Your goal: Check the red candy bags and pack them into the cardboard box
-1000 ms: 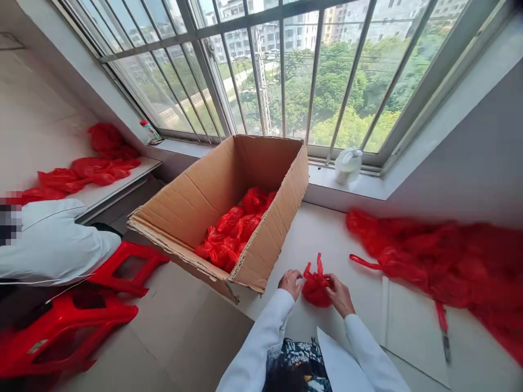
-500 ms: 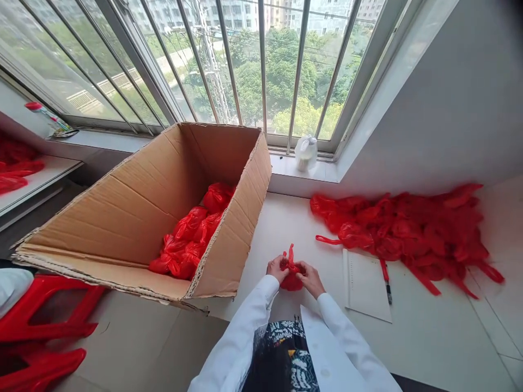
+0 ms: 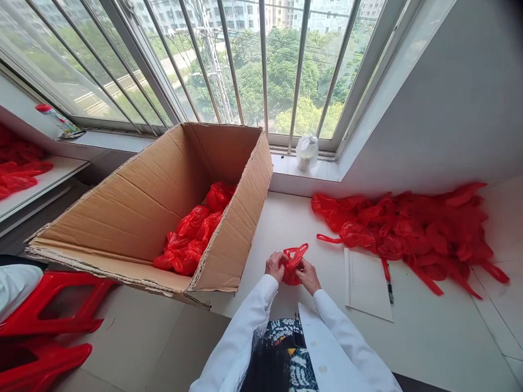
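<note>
Just in front of me, a small red plastic bag (image 3: 292, 276) sits at the near part of the white table (image 3: 281, 218). My left hand (image 3: 276, 266) pinches its upper left side, and my right hand (image 3: 308, 275) grips its upper right side. The bag's loop handles stand up loosely above my fingers. What the bag contains is hidden. To the left, an open cardboard box (image 3: 122, 201) holds several tied red bags (image 3: 192, 234). On the right lies a large heap of red plastic bags (image 3: 408, 234).
A white notebook (image 3: 368, 283) and a dark pen (image 3: 389, 288) lie right of my hands. On the windowsill stand a white plastic bag (image 3: 306, 152) and a red-capped bottle (image 3: 53, 115). Red stools (image 3: 61, 299) are at lower left, beside part of another person's white clothing (image 3: 18, 286).
The bag's top, bunched upright between my fingers before, now shows loosened, spread handle loops. Both hands stay on the bag. The view has shifted slightly.
</note>
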The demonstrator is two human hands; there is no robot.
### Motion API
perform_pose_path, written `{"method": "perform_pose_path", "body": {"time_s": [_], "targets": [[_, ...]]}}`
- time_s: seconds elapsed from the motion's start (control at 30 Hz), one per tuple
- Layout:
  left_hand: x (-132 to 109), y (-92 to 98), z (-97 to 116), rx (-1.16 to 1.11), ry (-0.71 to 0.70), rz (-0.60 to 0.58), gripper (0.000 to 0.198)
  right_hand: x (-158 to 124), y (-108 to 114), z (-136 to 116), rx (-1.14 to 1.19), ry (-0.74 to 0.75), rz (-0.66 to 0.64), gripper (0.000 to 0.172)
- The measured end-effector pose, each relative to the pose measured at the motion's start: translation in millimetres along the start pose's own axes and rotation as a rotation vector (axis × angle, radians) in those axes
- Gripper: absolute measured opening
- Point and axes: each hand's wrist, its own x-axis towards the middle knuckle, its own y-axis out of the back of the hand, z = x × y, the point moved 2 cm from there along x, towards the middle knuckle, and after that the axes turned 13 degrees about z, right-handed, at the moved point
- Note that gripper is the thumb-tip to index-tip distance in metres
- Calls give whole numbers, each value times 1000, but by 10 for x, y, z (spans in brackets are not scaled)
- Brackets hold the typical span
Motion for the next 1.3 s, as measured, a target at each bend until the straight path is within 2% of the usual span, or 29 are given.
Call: {"method": "perform_pose_path", "body": {"time_s": [0.13,0.3,0.43,0.67,0.8,0.9,1.07,1.13,1.3], "targets": [[-21,97,13,48,-34,-24,15,-28,-28,92,20,-35,39,26],[-29,90,23,63,-78,-197,28,-64,-8,97,-44,1,71,27],[-46,42,30,119,-62,-260,34,-106,-9,35,-15,13,69,21],[-100,91,-7,213,-7,-153,32,-94,30,-9,-29,-85,143,21],[-63,153,56,190,-14,-97,23,-67,49,-29,-39,-100,104,23],[-53,123,140,162,-42,-111,14,-73,23,-41,-11,-69,64,24],[-78,48,127,131,-30,-212,27,-88,5,-3,-54,-52,99,19],[-71,45,76,98,-1,-231,25,-74,14,26,-86,-43,113,17],[-15,66,-48,-56,102,-168,12,9,53,78,-148,-21,165,16]]}}
